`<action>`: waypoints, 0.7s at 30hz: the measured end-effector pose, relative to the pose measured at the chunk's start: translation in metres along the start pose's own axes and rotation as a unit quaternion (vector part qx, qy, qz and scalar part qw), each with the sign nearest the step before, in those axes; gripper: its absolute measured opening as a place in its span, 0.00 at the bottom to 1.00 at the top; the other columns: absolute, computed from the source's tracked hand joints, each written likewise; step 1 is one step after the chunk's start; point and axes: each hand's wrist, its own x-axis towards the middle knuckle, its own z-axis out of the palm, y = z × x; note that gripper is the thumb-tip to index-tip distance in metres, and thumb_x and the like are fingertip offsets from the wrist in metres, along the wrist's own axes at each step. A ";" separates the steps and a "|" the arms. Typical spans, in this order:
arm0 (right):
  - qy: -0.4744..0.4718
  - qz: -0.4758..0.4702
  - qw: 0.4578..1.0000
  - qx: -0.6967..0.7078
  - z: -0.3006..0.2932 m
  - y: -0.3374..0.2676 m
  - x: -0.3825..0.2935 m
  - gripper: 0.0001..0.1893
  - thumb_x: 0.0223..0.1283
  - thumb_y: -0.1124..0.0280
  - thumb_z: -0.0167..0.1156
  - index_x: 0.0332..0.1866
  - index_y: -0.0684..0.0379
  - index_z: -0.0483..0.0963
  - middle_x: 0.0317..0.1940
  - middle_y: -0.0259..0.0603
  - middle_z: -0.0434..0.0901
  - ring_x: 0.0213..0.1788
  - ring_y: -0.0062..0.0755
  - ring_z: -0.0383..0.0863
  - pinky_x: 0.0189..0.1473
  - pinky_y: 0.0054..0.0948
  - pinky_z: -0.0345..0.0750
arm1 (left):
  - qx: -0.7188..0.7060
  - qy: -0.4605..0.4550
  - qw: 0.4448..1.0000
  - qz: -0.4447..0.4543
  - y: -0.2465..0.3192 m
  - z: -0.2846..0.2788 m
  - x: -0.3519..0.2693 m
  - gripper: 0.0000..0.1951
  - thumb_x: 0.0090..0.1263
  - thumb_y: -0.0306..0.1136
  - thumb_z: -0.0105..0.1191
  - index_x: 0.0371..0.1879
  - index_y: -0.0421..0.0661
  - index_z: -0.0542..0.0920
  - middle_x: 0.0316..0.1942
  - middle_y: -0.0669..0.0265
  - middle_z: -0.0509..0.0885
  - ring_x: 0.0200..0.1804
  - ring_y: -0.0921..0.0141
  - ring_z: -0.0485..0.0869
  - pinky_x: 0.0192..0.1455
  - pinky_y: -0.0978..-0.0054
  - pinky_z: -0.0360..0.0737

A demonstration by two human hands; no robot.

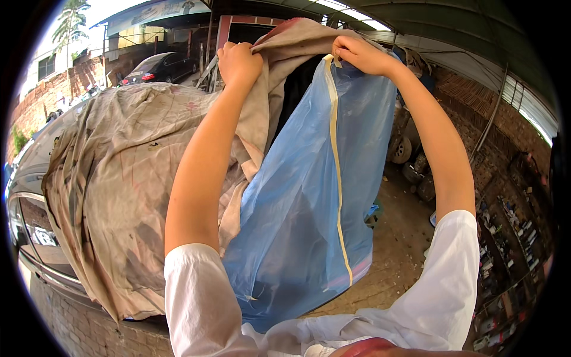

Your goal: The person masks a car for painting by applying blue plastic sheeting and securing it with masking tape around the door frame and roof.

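Note:
My left hand (pixel 241 64) is raised high and grips the edge of a stained beige cloth (pixel 116 147). This cloth drapes over a dark car (pixel 40 245) at the left and arches across to the right hand's side. Also raised, my right hand (pixel 363 56) pinches the top of a translucent blue plastic sheet (pixel 294 232), where the end of a yellowish tape strip (pixel 334 125) sits. The tape runs down the length of the sheet, which hangs before my chest. A dark gap shows between cloth and sheet; what lies inside is hidden.
A black car (pixel 160 67) is parked beyond the covered one. Along the right, shelves (pixel 513 236) hold many small items against a brick wall. A wheel (pixel 401 149) and rounded containers (pixel 419 176) stand on the dirt floor (pixel 397 250). A roof spans overhead.

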 end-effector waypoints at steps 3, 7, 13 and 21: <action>0.000 -0.028 1.000 -0.007 -0.004 0.007 0.000 0.10 0.74 0.65 0.49 0.46 0.60 0.72 0.42 0.33 0.78 0.43 0.27 0.75 0.52 0.28 0.72 | 0.003 -0.002 1.000 -0.003 0.001 0.002 0.000 0.15 0.58 0.37 0.57 0.41 0.50 0.89 0.49 0.55 0.82 0.55 0.53 0.76 0.58 0.60 0.76; -0.001 -0.025 0.998 0.061 0.004 -0.001 -0.002 0.10 0.72 0.64 0.55 0.49 0.59 0.70 0.38 0.32 0.79 0.43 0.25 0.75 0.52 0.27 0.72 | 0.006 -0.009 1.000 -0.005 0.004 0.001 -0.005 0.14 0.58 0.37 0.57 0.41 0.50 0.89 0.49 0.55 0.82 0.55 0.53 0.76 0.57 0.60 0.77; -0.008 -0.031 0.993 0.113 -0.006 -0.012 -0.016 0.17 0.63 0.70 0.65 0.51 0.56 0.66 0.35 0.29 0.77 0.42 0.20 0.71 0.53 0.23 0.69 | -0.006 0.056 0.995 0.083 0.004 -0.014 -0.020 0.14 0.55 0.31 0.58 0.42 0.49 0.88 0.46 0.57 0.81 0.51 0.53 0.76 0.55 0.59 0.77; 0.050 -0.017 0.987 0.149 -0.018 -0.019 -0.078 0.15 0.65 0.71 0.62 0.52 0.56 0.66 0.38 0.29 0.78 0.46 0.19 0.77 0.58 0.24 0.69 | 0.073 -0.022 0.937 0.342 0.030 -0.046 -0.106 0.21 0.49 0.26 0.61 0.46 0.46 0.83 0.48 0.60 0.76 0.51 0.57 0.75 0.54 0.64 0.75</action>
